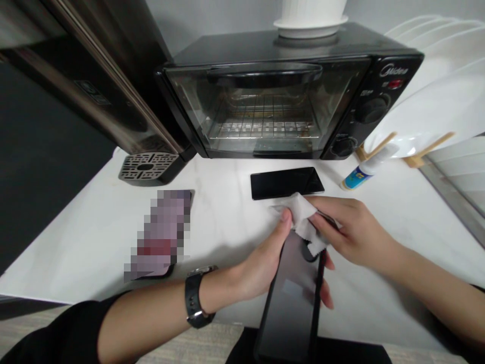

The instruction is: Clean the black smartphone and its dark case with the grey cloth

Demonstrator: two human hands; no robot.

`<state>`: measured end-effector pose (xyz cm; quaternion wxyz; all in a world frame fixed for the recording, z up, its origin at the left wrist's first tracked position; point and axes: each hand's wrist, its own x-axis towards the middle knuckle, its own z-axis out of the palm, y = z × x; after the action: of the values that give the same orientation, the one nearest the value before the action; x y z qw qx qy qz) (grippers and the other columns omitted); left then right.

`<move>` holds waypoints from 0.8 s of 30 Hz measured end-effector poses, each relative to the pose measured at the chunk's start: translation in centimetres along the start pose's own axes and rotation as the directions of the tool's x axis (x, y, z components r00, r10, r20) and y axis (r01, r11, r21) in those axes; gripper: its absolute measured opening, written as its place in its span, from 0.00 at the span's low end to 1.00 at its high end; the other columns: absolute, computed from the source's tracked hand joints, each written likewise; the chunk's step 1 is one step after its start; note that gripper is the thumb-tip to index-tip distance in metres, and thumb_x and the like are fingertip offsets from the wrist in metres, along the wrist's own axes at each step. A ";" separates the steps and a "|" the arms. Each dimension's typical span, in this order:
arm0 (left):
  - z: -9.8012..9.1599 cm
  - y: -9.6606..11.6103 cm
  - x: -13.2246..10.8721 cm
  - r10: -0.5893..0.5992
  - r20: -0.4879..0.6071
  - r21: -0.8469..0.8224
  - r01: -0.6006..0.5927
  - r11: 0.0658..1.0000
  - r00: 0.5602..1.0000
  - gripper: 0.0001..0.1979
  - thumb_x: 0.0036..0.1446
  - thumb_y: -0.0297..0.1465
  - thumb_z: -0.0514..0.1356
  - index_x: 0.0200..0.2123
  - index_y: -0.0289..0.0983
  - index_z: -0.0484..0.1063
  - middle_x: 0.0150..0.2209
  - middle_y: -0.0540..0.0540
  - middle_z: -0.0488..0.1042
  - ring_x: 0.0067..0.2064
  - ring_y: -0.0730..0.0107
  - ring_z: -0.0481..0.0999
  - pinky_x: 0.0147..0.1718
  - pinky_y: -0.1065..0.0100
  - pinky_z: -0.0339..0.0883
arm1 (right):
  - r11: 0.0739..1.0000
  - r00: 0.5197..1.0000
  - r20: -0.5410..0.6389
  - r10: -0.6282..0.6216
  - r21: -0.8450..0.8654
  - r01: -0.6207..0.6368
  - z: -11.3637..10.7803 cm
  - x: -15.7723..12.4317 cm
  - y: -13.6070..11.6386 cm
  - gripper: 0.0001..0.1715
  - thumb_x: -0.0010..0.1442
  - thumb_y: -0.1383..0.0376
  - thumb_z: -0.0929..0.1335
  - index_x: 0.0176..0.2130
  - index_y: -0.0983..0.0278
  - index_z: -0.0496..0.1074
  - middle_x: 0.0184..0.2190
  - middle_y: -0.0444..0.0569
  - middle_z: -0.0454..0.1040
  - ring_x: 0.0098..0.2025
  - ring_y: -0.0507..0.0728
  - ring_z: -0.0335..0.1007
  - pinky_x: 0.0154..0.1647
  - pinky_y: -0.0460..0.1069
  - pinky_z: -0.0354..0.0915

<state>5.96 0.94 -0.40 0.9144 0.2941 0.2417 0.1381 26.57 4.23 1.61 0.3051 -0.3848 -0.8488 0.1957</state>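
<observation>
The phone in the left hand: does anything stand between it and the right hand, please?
Yes: a white cloth, held in the right hand, lies over the far end of the phone; nothing else visible intervenes.

The top of the held phone (293, 298) is partly covered by a cloth (301, 215), the pot (312, 11) is cropped above, and the pinkish object (161, 230) is pixelated.

Black sleeves (68, 328); left-wrist watch (193, 296), black strap, silver-toned metal parts.

Phone (291, 303) in left hand (261, 264), white cloth (302, 215) in right hand (352, 228)
</observation>
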 end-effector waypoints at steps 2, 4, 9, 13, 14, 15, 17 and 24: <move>0.1 -0.1 0.0 0.001 0.009 0.000 -0.001 1.000 1.000 0.54 0.56 0.73 0.30 0.44 0.34 0.74 0.32 0.39 0.78 0.32 0.62 0.78 0.39 0.63 0.69 | 1.000 1.000 0.001 0.013 0.021 -0.013 -0.1 -0.1 0.0 0.14 0.72 0.65 0.63 0.49 0.57 0.78 0.34 0.47 0.82 0.34 0.57 0.79 0.35 0.50 0.68; 0.2 -0.1 0.0 -0.011 0.021 0.015 0.011 1.000 1.000 0.54 0.56 0.73 0.30 0.44 0.35 0.74 0.32 0.40 0.78 0.33 0.62 0.78 0.38 0.64 0.69 | 0.998 0.998 -0.061 0.014 -0.061 -0.018 -0.3 -0.3 0.1 0.11 0.70 0.63 0.67 0.35 0.58 0.76 0.23 0.43 0.74 0.24 0.54 0.71 0.27 0.49 0.61; 0.8 0.2 0.0 0.049 -0.030 0.085 -0.047 0.995 0.998 0.50 0.58 0.73 0.33 0.42 0.37 0.73 0.31 0.42 0.77 0.32 0.63 0.76 0.38 0.63 0.68 | 0.980 0.989 -0.133 -0.065 -0.194 0.038 -0.3 -0.5 0.2 0.20 0.70 0.60 0.68 0.26 0.59 0.66 0.18 0.41 0.63 0.19 0.51 0.58 0.23 0.50 0.52; 1.1 0.5 -0.2 0.089 -0.107 0.113 -0.077 0.991 0.990 0.47 0.62 0.70 0.34 0.43 0.37 0.73 0.32 0.42 0.78 0.33 0.63 0.76 0.40 0.62 0.69 | 0.996 0.999 -0.041 -0.022 -0.086 0.018 -0.2 -0.3 0.3 0.08 0.72 0.64 0.66 0.38 0.59 0.73 0.24 0.42 0.72 0.22 0.51 0.65 0.26 0.48 0.57; 1.2 0.5 -0.3 0.071 -0.091 0.112 -0.061 0.992 0.993 0.48 0.61 0.70 0.33 0.43 0.37 0.73 0.32 0.41 0.78 0.33 0.63 0.77 0.40 0.62 0.70 | 0.995 0.999 -0.031 -0.009 -0.100 0.006 -0.2 -0.3 0.3 0.12 0.72 0.62 0.67 0.34 0.59 0.72 0.22 0.41 0.69 0.21 0.51 0.62 0.25 0.49 0.55; 1.2 0.5 -0.4 0.054 -0.070 0.110 -0.046 0.993 0.996 0.49 0.61 0.71 0.32 0.43 0.36 0.73 0.31 0.41 0.78 0.33 0.62 0.77 0.40 0.62 0.70 | 0.991 0.999 -0.032 -0.001 -0.132 -0.003 -0.3 -0.2 0.3 0.18 0.72 0.60 0.67 0.29 0.59 0.69 0.19 0.40 0.65 0.19 0.50 0.59 0.24 0.50 0.52; 1.3 0.4 -0.5 0.050 -0.054 0.115 -0.043 0.992 0.997 0.49 0.61 0.70 0.32 0.43 0.36 0.73 0.30 0.41 0.77 0.33 0.63 0.78 0.39 0.63 0.71 | 0.978 0.998 -0.059 -0.009 -0.210 -0.004 -0.4 -0.2 0.3 0.27 0.72 0.56 0.68 0.23 0.60 0.62 0.16 0.39 0.59 0.17 0.50 0.54 0.23 0.51 0.48; 0.9 0.3 -0.1 0.073 -0.050 0.104 -0.068 0.992 0.996 0.49 0.64 0.67 0.30 0.44 0.33 0.73 0.31 0.41 0.78 0.31 0.67 0.78 0.36 0.68 0.71 | 0.988 0.992 -0.063 -0.108 -0.118 0.100 -0.2 -0.1 0.2 0.13 0.73 0.64 0.66 0.34 0.61 0.72 0.23 0.41 0.69 0.23 0.50 0.64 0.26 0.48 0.57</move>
<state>6.26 0.75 0.47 0.8858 0.3452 0.2623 0.1655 26.90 4.28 1.62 0.3217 -0.3634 -0.8664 0.1172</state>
